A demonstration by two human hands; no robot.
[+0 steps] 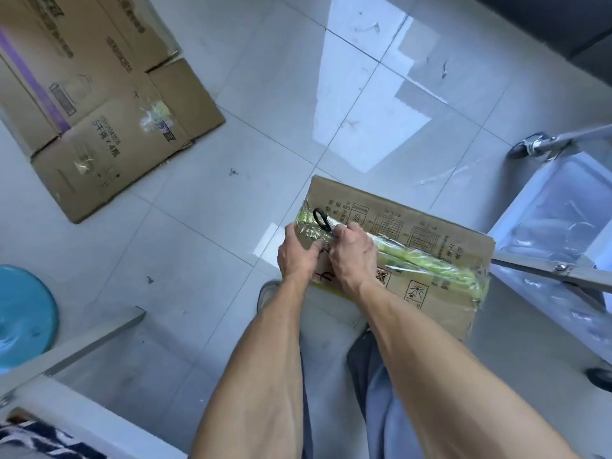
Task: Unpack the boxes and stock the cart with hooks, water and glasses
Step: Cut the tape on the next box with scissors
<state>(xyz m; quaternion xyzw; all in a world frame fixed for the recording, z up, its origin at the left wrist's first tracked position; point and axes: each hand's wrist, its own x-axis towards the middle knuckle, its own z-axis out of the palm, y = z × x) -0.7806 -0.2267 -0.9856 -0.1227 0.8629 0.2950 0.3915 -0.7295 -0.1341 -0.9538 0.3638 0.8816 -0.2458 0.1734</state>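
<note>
A sealed cardboard box (pixel 427 233) stands on the floor in front of me, with a green and clear tape strip (pixel 430 260) along its top seam. My right hand (pixel 354 250) grips black-handled scissors (pixel 321 219) at the tape's left end; the blades are hidden. My left hand (pixel 298 253) holds the box's left edge, thumb on top. The metal cart (pixel 559 207) stands to the right, its lower shelf holding clear plastic-wrapped items.
A flattened cardboard box (pixel 99 94) lies on the tiled floor at the upper left. A blue round object (pixel 23 313) sits at the left edge. A grey shelf edge (pixel 76 349) runs across the lower left. A cart wheel (pixel 530 145) is at the right.
</note>
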